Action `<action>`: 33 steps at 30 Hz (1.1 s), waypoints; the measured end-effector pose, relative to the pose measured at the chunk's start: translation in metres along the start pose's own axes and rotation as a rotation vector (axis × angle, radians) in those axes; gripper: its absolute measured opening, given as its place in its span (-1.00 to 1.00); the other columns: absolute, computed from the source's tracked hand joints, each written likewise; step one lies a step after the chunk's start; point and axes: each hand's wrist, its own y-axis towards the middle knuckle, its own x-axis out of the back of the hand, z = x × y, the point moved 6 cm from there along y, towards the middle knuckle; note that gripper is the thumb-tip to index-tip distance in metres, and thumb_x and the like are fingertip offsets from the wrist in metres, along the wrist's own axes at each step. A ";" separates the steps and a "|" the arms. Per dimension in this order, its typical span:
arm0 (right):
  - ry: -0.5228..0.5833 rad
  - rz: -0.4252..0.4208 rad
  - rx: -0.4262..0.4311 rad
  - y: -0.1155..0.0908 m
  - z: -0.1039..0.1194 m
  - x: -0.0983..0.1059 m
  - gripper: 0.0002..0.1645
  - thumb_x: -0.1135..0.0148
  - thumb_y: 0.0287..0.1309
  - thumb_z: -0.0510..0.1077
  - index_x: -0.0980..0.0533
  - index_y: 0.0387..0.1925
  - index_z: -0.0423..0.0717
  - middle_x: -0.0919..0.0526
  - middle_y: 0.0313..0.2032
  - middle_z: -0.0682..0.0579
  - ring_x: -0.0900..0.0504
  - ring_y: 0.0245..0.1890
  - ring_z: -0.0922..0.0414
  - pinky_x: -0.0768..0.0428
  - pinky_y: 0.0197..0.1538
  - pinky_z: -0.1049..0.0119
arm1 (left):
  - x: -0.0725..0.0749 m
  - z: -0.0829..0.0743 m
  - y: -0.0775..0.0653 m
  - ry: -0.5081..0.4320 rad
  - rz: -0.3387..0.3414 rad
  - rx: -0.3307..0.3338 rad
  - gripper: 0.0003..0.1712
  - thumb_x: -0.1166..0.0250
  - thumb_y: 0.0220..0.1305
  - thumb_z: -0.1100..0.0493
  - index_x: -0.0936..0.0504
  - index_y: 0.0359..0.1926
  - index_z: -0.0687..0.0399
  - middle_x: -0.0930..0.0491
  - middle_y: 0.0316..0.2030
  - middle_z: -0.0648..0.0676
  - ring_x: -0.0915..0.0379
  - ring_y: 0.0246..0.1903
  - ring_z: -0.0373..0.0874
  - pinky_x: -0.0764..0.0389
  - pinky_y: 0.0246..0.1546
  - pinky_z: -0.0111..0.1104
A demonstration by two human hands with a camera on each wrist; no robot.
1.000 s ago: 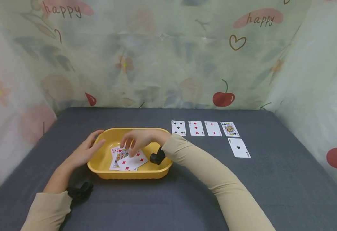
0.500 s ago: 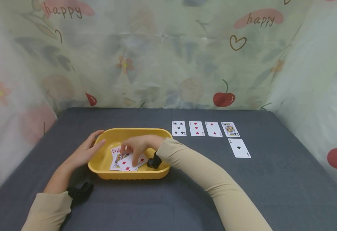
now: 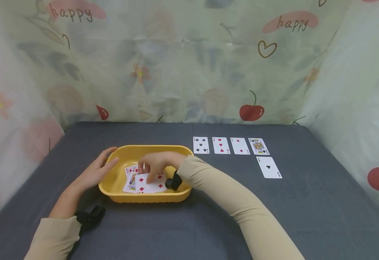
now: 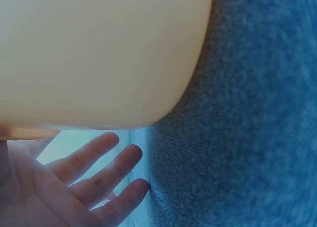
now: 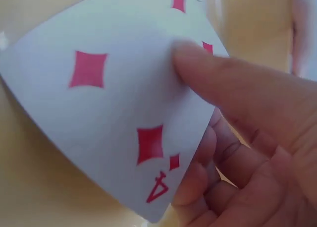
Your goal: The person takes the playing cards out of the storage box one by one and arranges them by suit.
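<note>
Inside the yellow tub (image 3: 145, 198), my right hand (image 3: 155, 164) pinches the four of diamonds (image 3: 144, 185). In the right wrist view the thumb lies across the face of this playing card (image 5: 119, 103), with the other fingers curled behind it. Under and left of it lie more cards, among them a face card (image 3: 130, 183) and cards with red hearts. My left hand (image 3: 96, 168) is at the tub's left end, its fingers spread. In the left wrist view that hand (image 4: 74, 182) has its fingers relaxed alongside the tub's wall (image 4: 99, 58).
Right of the tub, a row of face-up cards holds the five of spades (image 3: 201, 145), three of hearts (image 3: 221, 145), two of diamonds (image 3: 240, 146) and king of clubs (image 3: 259, 146). Below the king lies the ace of clubs (image 3: 269, 167). A patterned curtain (image 3: 183, 72) stands behind the dark tablecloth (image 3: 209, 224).
My right hand has reached down to the cards and taken hold of the four of diamonds, which has turned and lifted off the pile. My left hand has stayed put.
</note>
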 end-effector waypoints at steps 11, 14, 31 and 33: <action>0.119 -0.145 0.098 -0.025 0.004 0.030 -0.72 -0.20 0.17 -0.21 -0.46 -0.06 -0.13 -0.58 -0.17 -0.04 -0.51 -0.19 0.20 -0.47 -0.17 0.49 | 0.000 0.000 -0.002 -0.008 0.001 -0.009 -0.22 0.14 0.42 -0.17 0.16 0.44 0.14 0.03 0.37 0.43 -0.02 0.31 0.34 -0.16 0.20 0.17; 0.134 -0.191 0.107 -0.033 0.003 0.035 -0.68 -0.19 0.18 -0.20 -0.46 -0.02 -0.12 -0.62 -0.12 -0.05 -0.55 -0.12 0.17 -0.50 -0.11 0.47 | 0.000 0.000 -0.002 -0.005 0.000 -0.003 -0.21 0.14 0.42 -0.18 0.16 0.44 0.14 0.03 0.37 0.43 -0.01 0.31 0.35 -0.16 0.21 0.18; 0.298 -0.413 0.097 -0.083 -0.024 0.054 -0.49 -0.19 0.18 -0.24 -0.35 0.17 -0.01 -0.61 -0.14 -0.08 -0.65 -0.33 0.16 -0.56 -0.27 0.40 | -0.001 0.000 -0.001 -0.012 -0.004 -0.002 -0.22 0.14 0.42 -0.18 0.16 0.44 0.13 0.05 0.37 0.43 0.00 0.31 0.36 -0.15 0.21 0.19; 0.314 -0.428 0.087 -0.089 -0.029 0.055 -0.50 -0.19 0.18 -0.23 -0.35 0.16 0.00 -0.61 -0.16 -0.07 -0.66 -0.33 0.15 -0.57 -0.24 0.38 | -0.001 0.000 -0.001 -0.010 -0.005 0.001 -0.21 0.14 0.42 -0.18 0.16 0.44 0.13 0.04 0.37 0.43 -0.01 0.31 0.35 -0.17 0.20 0.18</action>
